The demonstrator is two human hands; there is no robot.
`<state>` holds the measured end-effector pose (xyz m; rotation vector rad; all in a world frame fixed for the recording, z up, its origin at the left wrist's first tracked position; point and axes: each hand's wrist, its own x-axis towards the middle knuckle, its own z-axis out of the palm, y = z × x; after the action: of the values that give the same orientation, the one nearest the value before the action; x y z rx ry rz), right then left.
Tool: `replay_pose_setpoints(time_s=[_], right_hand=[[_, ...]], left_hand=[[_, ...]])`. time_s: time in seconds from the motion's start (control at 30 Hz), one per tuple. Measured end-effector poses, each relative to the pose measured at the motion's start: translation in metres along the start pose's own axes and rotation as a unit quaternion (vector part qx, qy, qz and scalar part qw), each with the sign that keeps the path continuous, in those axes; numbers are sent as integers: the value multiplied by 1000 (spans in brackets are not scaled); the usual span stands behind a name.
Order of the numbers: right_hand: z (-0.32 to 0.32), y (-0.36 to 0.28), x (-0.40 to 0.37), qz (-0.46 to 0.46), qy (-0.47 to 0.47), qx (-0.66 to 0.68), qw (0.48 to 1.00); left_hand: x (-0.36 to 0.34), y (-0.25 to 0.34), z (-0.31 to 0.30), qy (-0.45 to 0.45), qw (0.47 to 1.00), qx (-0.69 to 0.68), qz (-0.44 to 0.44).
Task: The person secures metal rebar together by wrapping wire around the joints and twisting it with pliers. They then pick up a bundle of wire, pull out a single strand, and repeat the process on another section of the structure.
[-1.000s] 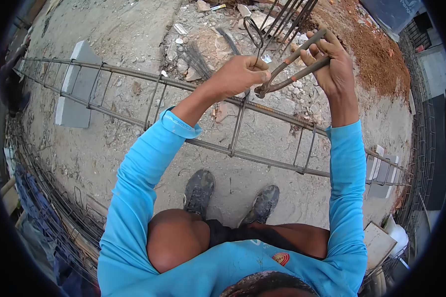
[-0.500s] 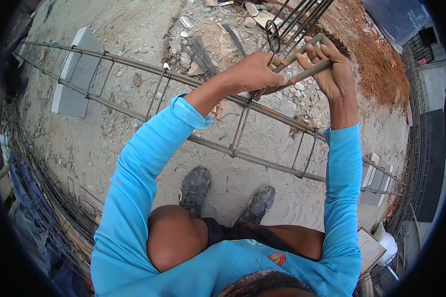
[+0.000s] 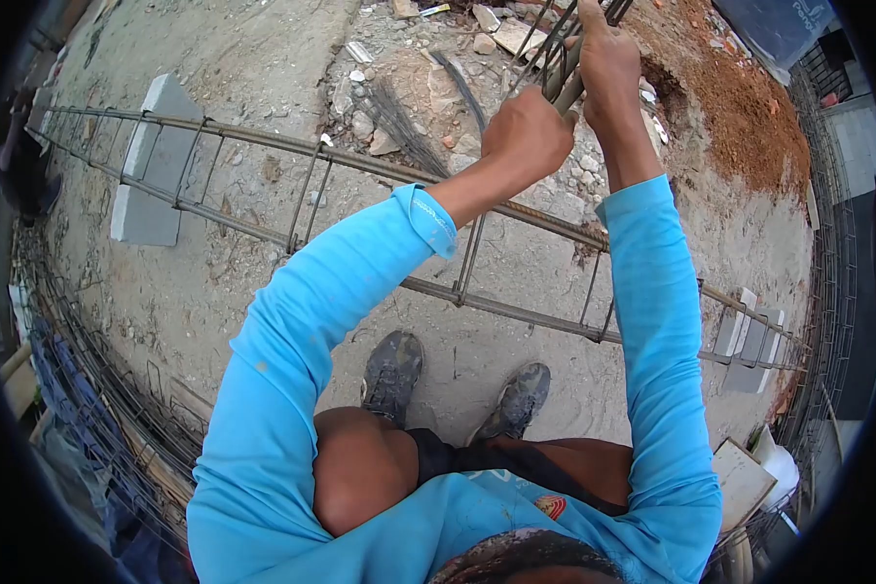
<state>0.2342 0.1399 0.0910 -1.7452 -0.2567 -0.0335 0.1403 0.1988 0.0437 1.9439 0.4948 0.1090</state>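
My left hand (image 3: 530,134) is closed above the upper bar of a long rebar cage (image 3: 389,167), at the lower end of two metal handles. These handles (image 3: 565,86) look like those of pincers; they lie close together and their head is hidden. My right hand (image 3: 608,70) is wrapped around their upper part, farther from me. Rectangular stirrups cross the cage's bars, and the stretch right below my left hand is partly hidden by my wrist.
A pale block (image 3: 153,161) supports the cage at left, and further blocks (image 3: 752,348) support it at right. Thin wires (image 3: 399,122) lie among rubble beyond it. Upright rebar (image 3: 535,44) rises near my hands. My shoes (image 3: 394,375) stand on the near side.
The two handles, spread apart before, have come together. My right hand has moved up and left and closed around them. My left hand has shifted slightly up and right.
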Motion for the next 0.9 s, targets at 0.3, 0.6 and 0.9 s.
replay_pose_setpoints(time_s=[0.3,0.6,0.9], right_hand=[[-19,48,16,34,-237,248,939],[-11,48,28,104,-311,406,853],[7,157,71,83,-123,-372,916]], left_hand=[[37,-47,-23,-429,791,-436,-10],[29,-36,-27,-384,831,-401,-37],[37,-37,23,-145,987,73,-3]])
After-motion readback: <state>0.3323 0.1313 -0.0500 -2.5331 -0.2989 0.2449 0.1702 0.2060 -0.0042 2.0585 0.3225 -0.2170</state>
